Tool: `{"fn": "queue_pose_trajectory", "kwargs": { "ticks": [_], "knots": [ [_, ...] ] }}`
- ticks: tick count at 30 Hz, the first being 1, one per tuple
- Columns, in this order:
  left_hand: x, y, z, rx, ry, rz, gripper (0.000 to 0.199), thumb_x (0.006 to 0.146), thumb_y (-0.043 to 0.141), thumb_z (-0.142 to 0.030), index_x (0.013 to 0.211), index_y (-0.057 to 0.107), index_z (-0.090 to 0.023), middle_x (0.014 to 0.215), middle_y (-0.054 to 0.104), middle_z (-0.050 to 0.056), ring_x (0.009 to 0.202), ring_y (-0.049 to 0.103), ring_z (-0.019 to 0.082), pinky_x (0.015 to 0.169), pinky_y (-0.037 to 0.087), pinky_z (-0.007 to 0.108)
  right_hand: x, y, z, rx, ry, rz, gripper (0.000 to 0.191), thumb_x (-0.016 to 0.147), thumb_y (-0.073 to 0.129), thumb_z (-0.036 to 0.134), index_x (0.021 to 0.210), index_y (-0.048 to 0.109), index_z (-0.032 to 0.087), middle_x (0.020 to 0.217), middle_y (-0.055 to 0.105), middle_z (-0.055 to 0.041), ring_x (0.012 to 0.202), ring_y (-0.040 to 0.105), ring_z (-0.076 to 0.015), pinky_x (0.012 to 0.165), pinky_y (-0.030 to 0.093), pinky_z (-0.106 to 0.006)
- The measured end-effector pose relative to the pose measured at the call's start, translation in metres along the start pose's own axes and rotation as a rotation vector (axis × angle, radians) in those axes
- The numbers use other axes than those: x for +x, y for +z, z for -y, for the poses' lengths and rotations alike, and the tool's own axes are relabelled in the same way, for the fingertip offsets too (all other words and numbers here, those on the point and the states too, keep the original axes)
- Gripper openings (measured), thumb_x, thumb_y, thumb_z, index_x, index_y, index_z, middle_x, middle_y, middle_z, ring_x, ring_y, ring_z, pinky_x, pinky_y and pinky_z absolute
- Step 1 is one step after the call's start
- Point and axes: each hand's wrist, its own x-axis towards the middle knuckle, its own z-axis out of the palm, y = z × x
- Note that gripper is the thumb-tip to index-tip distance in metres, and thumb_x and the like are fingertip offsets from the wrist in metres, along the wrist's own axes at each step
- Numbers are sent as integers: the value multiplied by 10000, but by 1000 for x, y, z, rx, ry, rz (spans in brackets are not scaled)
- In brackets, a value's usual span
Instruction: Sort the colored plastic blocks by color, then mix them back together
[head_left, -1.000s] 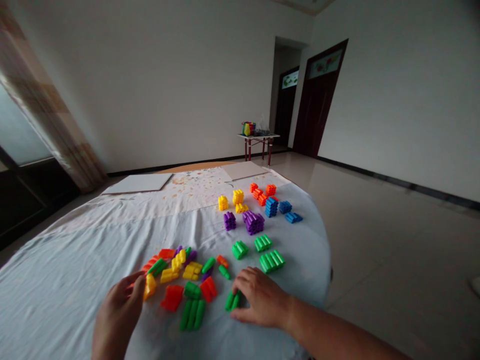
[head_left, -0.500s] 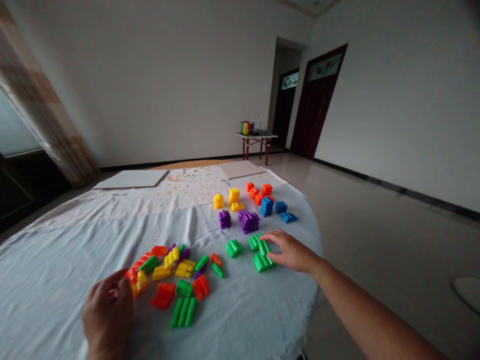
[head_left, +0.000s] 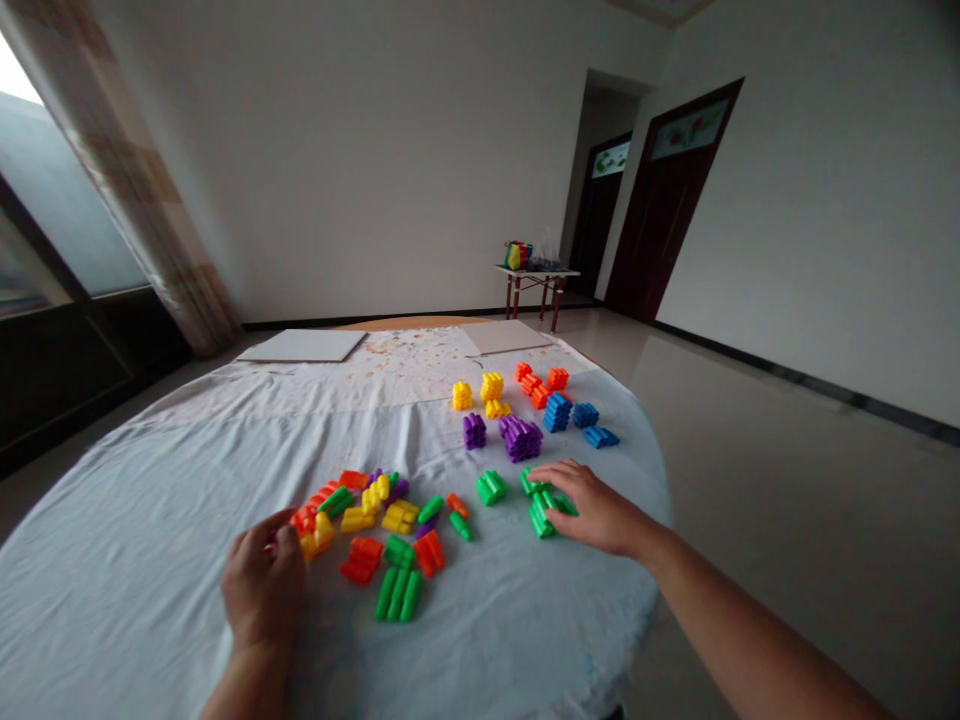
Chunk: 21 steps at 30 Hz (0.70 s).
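Note:
Over a small cluster of green plastic building blocks (head_left: 541,517), my right hand (head_left: 592,508) has its thumb and fingers around the upper green piece. A separate green block (head_left: 491,487) sits just left of that cluster. My left hand (head_left: 262,580) is curled at the left edge of a mixed pile, against orange blocks (head_left: 319,503) and a yellow-orange block (head_left: 318,538). A reddish bit shows between its fingers, mostly hidden. The pile also has yellow blocks (head_left: 400,516), red-orange blocks (head_left: 361,561) and a green ribbed block (head_left: 398,594) nearest me.
Beyond my right hand stand purple blocks (head_left: 520,438), yellow blocks (head_left: 492,387), orange blocks (head_left: 536,388) and blue blocks (head_left: 557,412), grouped by colour. Two flat boards (head_left: 306,345) lie at the far side of the cloth-covered table (head_left: 187,460). A small side table (head_left: 537,270) stands behind.
The whole view has shifted, so the table and hands appear further right. At the green cluster, the upper piece under my right hand has turned slightly. My left hand stays by the pile's edge.

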Motion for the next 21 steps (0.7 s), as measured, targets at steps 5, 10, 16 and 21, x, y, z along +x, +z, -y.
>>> {"fn": "queue_pose_trajectory", "kwargs": {
  "ticks": [5,10,16,21],
  "knots": [
    [1,4,5,-54,-12,-41,306,738,431,-328,893,645,-174,830,568,34,656,526,141,659,435,278,14,23,49,121,-129,-68,365,757,557,110,1111,581,197,1111,614,-65,1079,515,-191,963,382,-354],
    [0,6,14,-83,-17,-60,298,740,435,-327,881,649,-177,835,580,39,658,530,141,647,434,272,26,84,95,174,-252,45,292,742,637,168,1033,616,171,1007,650,-50,999,551,-177,950,390,-307],
    [-1,4,12,-83,-9,-53,302,742,425,-325,883,648,-178,849,583,41,664,533,141,667,437,274,35,124,108,-19,-288,85,414,721,691,301,1093,600,142,1012,626,-85,983,534,-224,926,392,-346],
    [-2,1,5,-80,-23,-42,308,719,435,-322,880,648,-167,827,570,42,652,528,147,660,429,283,33,120,111,-137,-246,100,383,740,669,380,1051,610,165,944,618,-79,939,534,-235,871,411,-350]
  ]
}}
